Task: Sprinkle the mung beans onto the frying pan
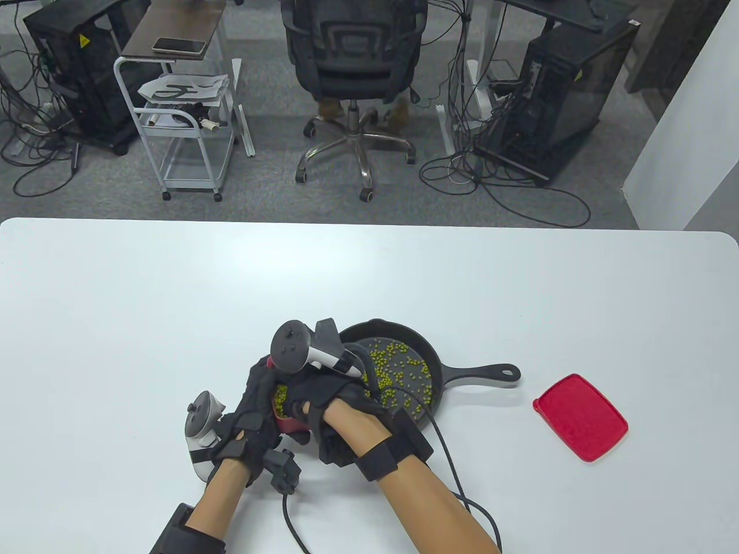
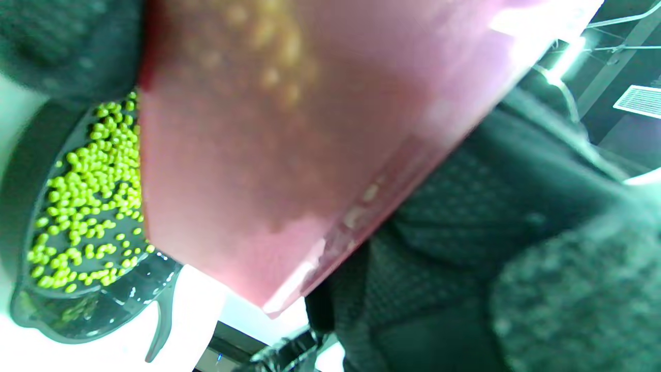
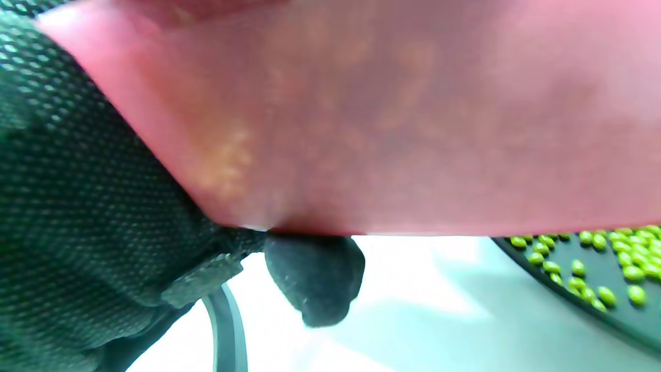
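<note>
A black frying pan (image 1: 447,378) lies near the table's front middle, handle pointing right, with many green mung beans (image 1: 398,369) scattered in it. Both gloved hands hold a red translucent container (image 1: 286,421) with beans inside, just left of the pan. My left hand (image 1: 254,412) grips its left side and my right hand (image 1: 323,398) grips its right side. In the left wrist view the container (image 2: 289,155) fills the frame, with the pan and beans (image 2: 88,206) behind it. In the right wrist view the container (image 3: 387,119) is above the table, the pan's edge (image 3: 594,289) at lower right.
A red lid (image 1: 580,416) lies on the white table (image 1: 173,300) to the right of the pan handle. Cables run from my wrists off the table's front edge. An office chair, a cart and computer cases stand beyond the far edge.
</note>
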The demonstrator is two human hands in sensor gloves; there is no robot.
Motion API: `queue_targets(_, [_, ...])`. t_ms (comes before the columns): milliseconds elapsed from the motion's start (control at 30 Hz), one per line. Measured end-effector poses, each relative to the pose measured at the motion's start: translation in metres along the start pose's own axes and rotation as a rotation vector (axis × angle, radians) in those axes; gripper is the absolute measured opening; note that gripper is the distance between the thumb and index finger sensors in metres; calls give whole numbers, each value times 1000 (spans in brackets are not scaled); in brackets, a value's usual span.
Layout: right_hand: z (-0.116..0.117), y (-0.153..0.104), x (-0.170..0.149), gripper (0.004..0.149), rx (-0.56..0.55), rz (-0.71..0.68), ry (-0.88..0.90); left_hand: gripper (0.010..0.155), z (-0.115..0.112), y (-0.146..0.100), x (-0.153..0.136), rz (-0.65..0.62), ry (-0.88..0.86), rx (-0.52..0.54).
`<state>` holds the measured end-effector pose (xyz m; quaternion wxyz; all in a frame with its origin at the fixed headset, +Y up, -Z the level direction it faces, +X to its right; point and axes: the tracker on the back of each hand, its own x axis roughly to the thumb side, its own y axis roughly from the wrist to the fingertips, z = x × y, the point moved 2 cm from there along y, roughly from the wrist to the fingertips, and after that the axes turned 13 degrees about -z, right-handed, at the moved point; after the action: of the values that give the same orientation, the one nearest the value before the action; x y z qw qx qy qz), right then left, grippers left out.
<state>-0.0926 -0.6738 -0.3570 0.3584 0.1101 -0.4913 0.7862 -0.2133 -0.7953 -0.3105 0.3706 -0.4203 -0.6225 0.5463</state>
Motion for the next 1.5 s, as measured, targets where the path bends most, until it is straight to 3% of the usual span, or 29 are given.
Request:
queue_targets(300, [-15,-7,-9,39,-71,-1,36,80,-1,1,2,9,-26,-14])
queue_targets(600, [-49,-26,-24,38,-181,19,91,80,4,2,-1,31,-27,-4])
queue_targets(833, [-73,-45,-65,37,-273,116,159,80,4,1,0,37,-31,4])
queue_targets(967, [-63,-50,-102,37,-261,218,169,80,6,2,2,32,-36,8])
queue_targets(1133, [-34,-51,-134,37,-187,303,209,80,10,3,5,27,-45,21])
queue_targets(1300, [1,-39,-143,38,-75,308,232,80,14,3,7,19,-56,35])
queue_targets(1500, [15,-17,-140,39,-72,283,284,80,15,3,9,12,-65,41])
